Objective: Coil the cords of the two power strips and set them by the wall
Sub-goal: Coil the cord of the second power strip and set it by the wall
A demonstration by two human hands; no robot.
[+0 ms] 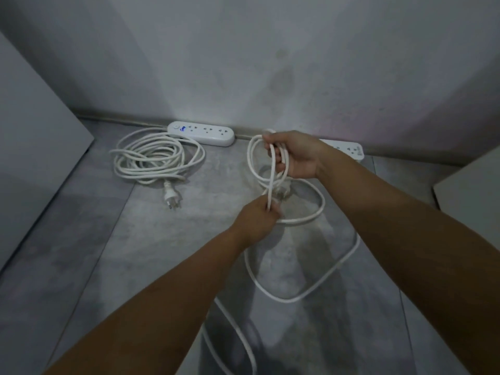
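By the wall (270,63), the first strip (200,132) already lies flat against the skirting, its cord (151,158) coiled in loose rings on the floor (81,266) just in front of it, plug (170,191) pointing back toward me. That one looks done.

The second strip (349,150) sits along the wall too, mostly hidden behind my right wrist. Its cord (305,290) is what I'm working on. My right hand (296,155) is closed around a small bundle of loops, held up off the floor. My left hand (257,220) sits lower and nearer to me, fingers pinched on the strand that runs up to the bundle (how tightly, I cannot tell).

What matters next is the slack: it trails from my left hand down and back toward me, swinging in a wide loop on the floor under my right forearm, then out of view at the bottom. So the free length lies behind my hands, not toward the wall, and my left hand is the nearer one to feed it up into the coil.
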